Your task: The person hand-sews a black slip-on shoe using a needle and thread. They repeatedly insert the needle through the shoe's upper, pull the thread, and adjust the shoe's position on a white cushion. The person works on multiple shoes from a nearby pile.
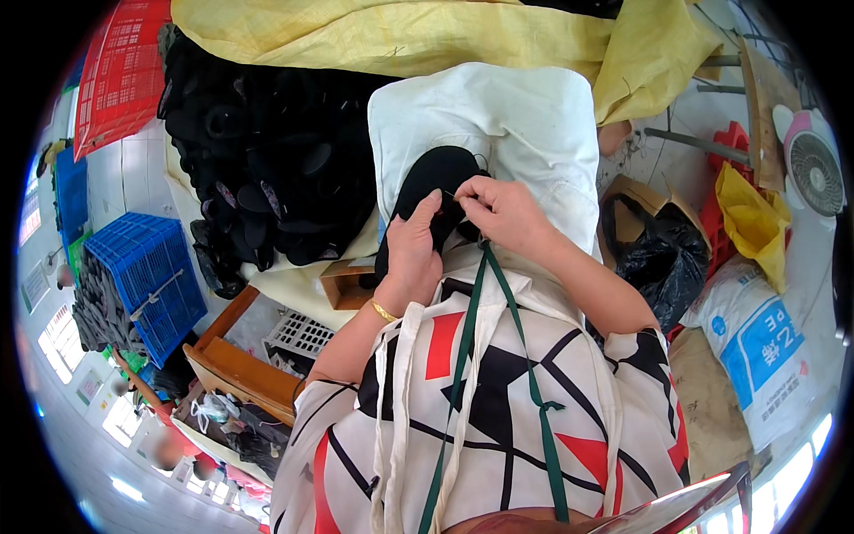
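Note:
A black cloth shoe (pixel 442 165) lies over the white cloth (pixel 534 116) on my lap, its rounded end pointing away from me. My left hand (pixel 414 238) grips its near left side, with the thumb pressed on top. On the shoe's right edge, my right hand (pixel 503 211) is closed in a pinch, fingertips touching or almost touching the black cloth. A thin pale sliver shows at those fingertips, too small to name. The shoe's near part is partly hidden by my hands.
Black shoes are heaped in a large pile (pixel 267 169) at the left. A blue crate (pixel 147 280) stands beyond it, a red crate (pixel 124 71) far left. Yellow sheeting (pixel 400 36) crosses the far side. At right are a black plastic bag (pixel 658 249), a white sack (pixel 756 347) and a fan (pixel 814 173).

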{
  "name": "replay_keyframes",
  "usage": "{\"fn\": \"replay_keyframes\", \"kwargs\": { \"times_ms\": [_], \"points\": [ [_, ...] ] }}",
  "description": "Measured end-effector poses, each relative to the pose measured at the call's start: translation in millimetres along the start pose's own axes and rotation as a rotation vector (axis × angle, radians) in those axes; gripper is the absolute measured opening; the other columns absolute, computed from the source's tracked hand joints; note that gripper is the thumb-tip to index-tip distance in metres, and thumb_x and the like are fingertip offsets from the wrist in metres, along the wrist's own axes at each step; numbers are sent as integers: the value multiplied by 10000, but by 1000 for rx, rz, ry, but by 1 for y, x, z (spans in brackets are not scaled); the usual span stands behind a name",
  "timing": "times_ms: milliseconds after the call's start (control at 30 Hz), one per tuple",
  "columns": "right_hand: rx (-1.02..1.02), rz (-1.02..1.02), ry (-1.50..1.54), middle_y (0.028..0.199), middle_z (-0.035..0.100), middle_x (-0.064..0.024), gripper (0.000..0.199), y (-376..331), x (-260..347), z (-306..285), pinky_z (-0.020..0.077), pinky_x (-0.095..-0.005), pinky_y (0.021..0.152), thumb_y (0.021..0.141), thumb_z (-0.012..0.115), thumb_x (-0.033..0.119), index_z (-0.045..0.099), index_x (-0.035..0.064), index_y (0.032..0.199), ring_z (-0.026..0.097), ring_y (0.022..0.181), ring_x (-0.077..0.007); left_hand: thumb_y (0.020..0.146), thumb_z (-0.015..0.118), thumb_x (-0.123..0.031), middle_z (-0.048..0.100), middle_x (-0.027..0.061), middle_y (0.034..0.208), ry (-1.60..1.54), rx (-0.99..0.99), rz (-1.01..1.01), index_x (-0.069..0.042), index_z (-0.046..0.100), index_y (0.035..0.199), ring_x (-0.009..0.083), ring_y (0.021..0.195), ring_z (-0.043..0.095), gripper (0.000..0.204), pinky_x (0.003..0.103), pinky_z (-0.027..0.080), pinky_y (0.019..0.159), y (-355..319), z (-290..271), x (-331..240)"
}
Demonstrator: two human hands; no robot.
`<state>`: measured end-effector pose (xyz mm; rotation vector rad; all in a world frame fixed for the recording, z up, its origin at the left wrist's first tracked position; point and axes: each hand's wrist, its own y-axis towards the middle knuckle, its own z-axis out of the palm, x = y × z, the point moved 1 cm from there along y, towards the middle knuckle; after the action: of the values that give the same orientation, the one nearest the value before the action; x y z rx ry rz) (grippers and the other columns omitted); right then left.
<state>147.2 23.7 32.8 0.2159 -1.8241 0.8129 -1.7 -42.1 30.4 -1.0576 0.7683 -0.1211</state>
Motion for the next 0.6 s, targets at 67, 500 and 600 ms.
{"fn": "replay_keyframes", "kwargs": {
  "times_ms": [67,500,600],
  "points": [
    [6,6,-6,717,646,-116,163,0,0,0,488,-348,585,913,600,159,665,18,963,603,602,-236,869,765,-148,686,25,870,19,-4,-4,-64,690,872,140,794,643,113,290,515,744,-2,1,-1],
    [0,-63,50,690,582,-41,121,-3,-10,9,451,-285,558,973,592,154,615,37,996,537,576,-111,915,714,-144,686,5,935,21,18,-3,-71,692,950,107,871,616,84,274,469,819,-12,0,-3],
    [-46,-144,-11,704,580,-72,113,-4,-17,13,458,-306,574,982,589,157,606,50,1013,539,582,-166,906,722,-160,676,1,901,39,25,-31,-68,689,906,101,860,609,98,270,462,809,-7,-4,-2]
  ]
}}
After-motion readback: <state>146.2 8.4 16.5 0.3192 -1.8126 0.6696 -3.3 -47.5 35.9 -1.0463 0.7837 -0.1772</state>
